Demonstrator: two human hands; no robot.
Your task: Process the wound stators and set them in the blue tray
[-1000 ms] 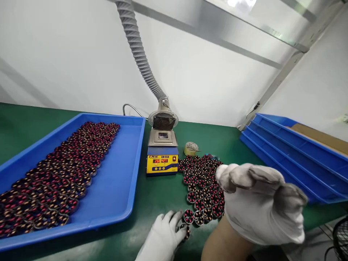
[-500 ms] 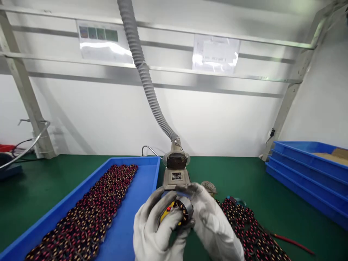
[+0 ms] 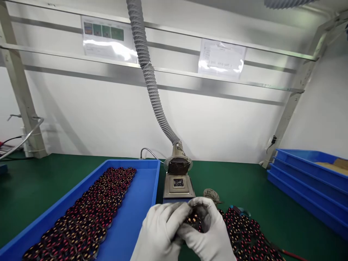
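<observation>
Low in the middle of the head view, both my gloved hands close around a small round motor coil part [image 3: 194, 220], dark with copper-coloured and red dots. My left hand [image 3: 162, 226] has its fingers bent over the part's left side. My right hand [image 3: 210, 230] curls around its right side, fingertips darkened on the glove. Much of the part is hidden by the fingers. Just beyond my hands stands a metal solder pot [image 3: 178, 184] with a small square opening on top.
A long blue tray [image 3: 144, 188] on the left holds rows of similar parts. More parts [image 3: 247, 235] lie right of my hands, beside a round disc [image 3: 211, 194] and a red-handled tool [image 3: 292, 255]. Stacked blue trays [image 3: 307, 195] stand far right. A grey hose [image 3: 153, 90] hangs above the pot.
My hands have come closer together and turned the part, so its metal rim and the yellow thing with red digits behind it no longer show. The camera view has shifted slightly.
</observation>
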